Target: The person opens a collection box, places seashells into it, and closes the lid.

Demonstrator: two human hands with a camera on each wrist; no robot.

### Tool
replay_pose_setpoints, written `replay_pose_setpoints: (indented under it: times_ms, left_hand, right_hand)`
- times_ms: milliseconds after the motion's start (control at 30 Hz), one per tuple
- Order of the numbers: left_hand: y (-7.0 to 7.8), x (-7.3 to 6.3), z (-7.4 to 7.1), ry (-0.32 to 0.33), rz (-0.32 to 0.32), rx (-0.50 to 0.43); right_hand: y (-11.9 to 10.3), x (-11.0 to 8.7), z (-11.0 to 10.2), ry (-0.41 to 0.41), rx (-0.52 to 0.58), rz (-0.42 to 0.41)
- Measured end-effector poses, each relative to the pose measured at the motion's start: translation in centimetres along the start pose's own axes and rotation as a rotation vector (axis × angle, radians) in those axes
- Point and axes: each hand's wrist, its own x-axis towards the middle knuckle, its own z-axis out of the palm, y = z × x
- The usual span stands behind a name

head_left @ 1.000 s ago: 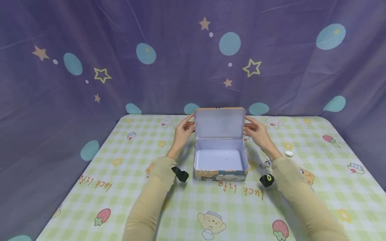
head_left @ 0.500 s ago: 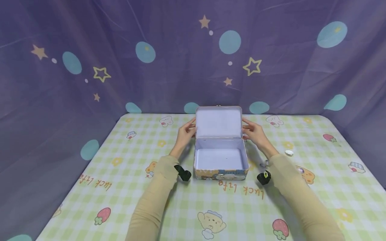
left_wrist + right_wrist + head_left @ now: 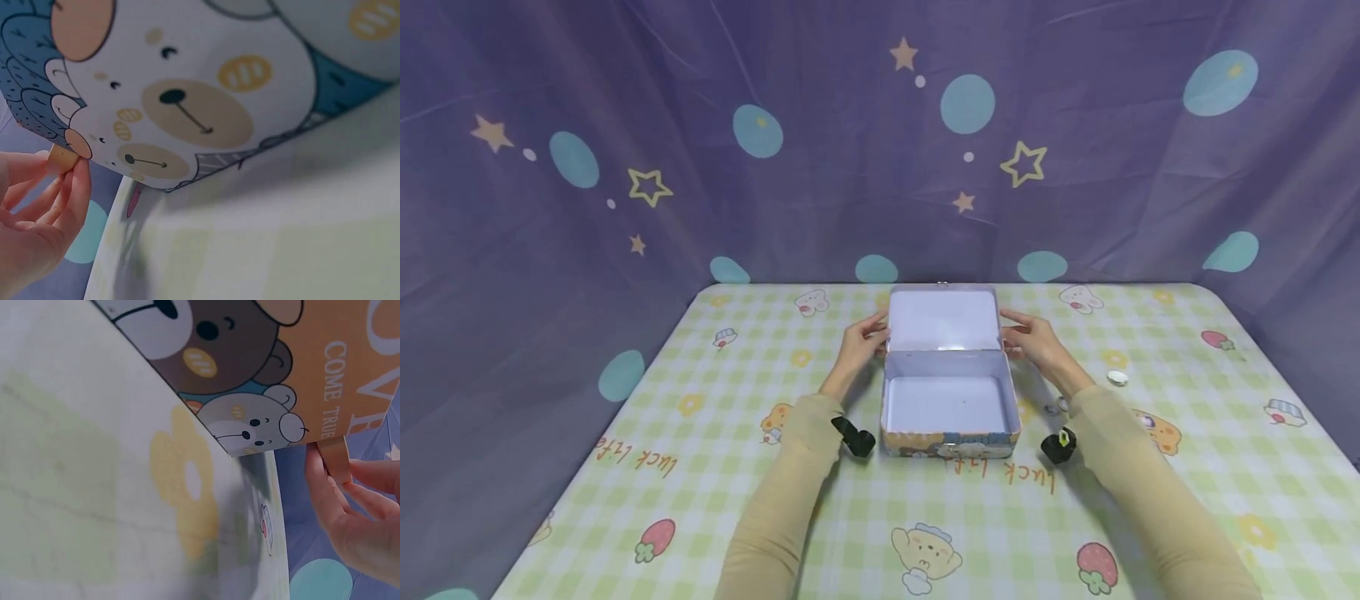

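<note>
A printed tin box (image 3: 910, 444) stands in the middle of the table, its hinged lid (image 3: 943, 319) swung up and leaning back. Its pale inside faces me, with only a tiny dark speck on the floor. My left hand (image 3: 856, 348) pinches the lid's left edge between thumb and fingers; the left wrist view shows the fingertips on the orange lid rim (image 3: 62, 160). On the opposite edge, my right hand (image 3: 1037, 348) pinches the lid likewise, as the right wrist view confirms at the rim (image 3: 335, 460). Cartoon bears cover the box's side walls.
A small shiny round piece (image 3: 1117, 378) lies right of my right wrist. Small round silvery pieces (image 3: 1056, 407) sit near that wrist, partly hidden. A green checked cloth (image 3: 647, 467) covers the table; a purple curtain (image 3: 820, 208) hangs behind it.
The lid has tipped farther back, its top edge now lower in the head view. Both hands have gone down with it, still holding its sides. The box base has barely shifted.
</note>
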Motion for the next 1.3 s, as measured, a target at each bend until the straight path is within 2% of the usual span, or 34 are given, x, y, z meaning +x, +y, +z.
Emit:
replay_pose_setpoints:
  times_ms: [33,200,267,300,333,433,467,500,533,600,667,700,833,933,1067,1300]
  left_hand:
    - [0.8,-0.5,0.1,-0.004,-0.018,0.003]
    - [2.6,-2.0,0.5,-0.007,-0.020,-0.021]
    - [5.5,-3.5,1.3,0.015,-0.059,-0.003]
    - [6.3,-4.0,1.5,0.010,-0.061,-0.008]
    - [5.8,-3.8,1.3,0.003,-0.059,-0.007]
    - [4.0,-2.8,1.0,0.012,-0.104,0.017]
    - [3.1,-2.5,1.0,0.014,-0.107,0.027]
    - [1.5,-1.8,0.5,0.002,-0.080,0.010]
    - [1.0,-1.5,0.4,0.002,-0.082,0.012]
    - [2.7,-2.6,0.7,-0.013,-0.057,-0.020]
    - [5.7,-4.4,1.2,-0.017,-0.078,-0.041]
    - [6.6,-4.9,1.2,-0.023,-0.074,-0.060]
    - [12.9,-8.3,2.5,0.006,-0.179,-0.028]
    - [15.4,-9.8,2.9,-0.007,-0.190,-0.010]
    - [17.7,-11.1,3.0,-0.026,-0.184,0.040]
    - [16.8,-11.6,2.3,-0.050,-0.076,0.198]
  right_hand:
    - [0.0,0.0,0.0,-0.001,0.005,0.009]
    - [-0.1,-0.2,-0.1,-0.017,0.003,0.044]
    - [-0.2,-0.4,-0.1,-0.026,-0.007,0.058]
    - [-0.2,-0.5,-0.1,-0.031,-0.013,0.065]
    - [-0.2,-0.6,-0.1,-0.037,-0.017,0.068]
    - [-0.2,-0.8,-0.1,-0.044,-0.016,0.068]
    - [-0.2,-0.8,-0.1,-0.044,-0.016,0.066]
    - [-0.2,-0.9,-0.1,-0.044,-0.019,0.065]
    - [-0.2,-0.9,-0.2,-0.045,-0.018,0.063]
    - [-0.2,-1.0,-0.2,-0.044,-0.025,0.060]
    - [-0.3,-1.2,-0.3,-0.052,-0.035,0.053]
    - [-0.4,-1.2,-0.4,-0.061,-0.038,0.045]
    - [-0.6,-1.7,-0.8,-0.100,-0.054,0.012]
    - [-0.9,-2.1,-1.0,-0.124,-0.074,-0.008]
    - [-1.4,-2.8,-1.3,-0.143,-0.089,-0.048]
    - [-1.5,-4.1,-2.4,-0.157,-0.177,-0.140]
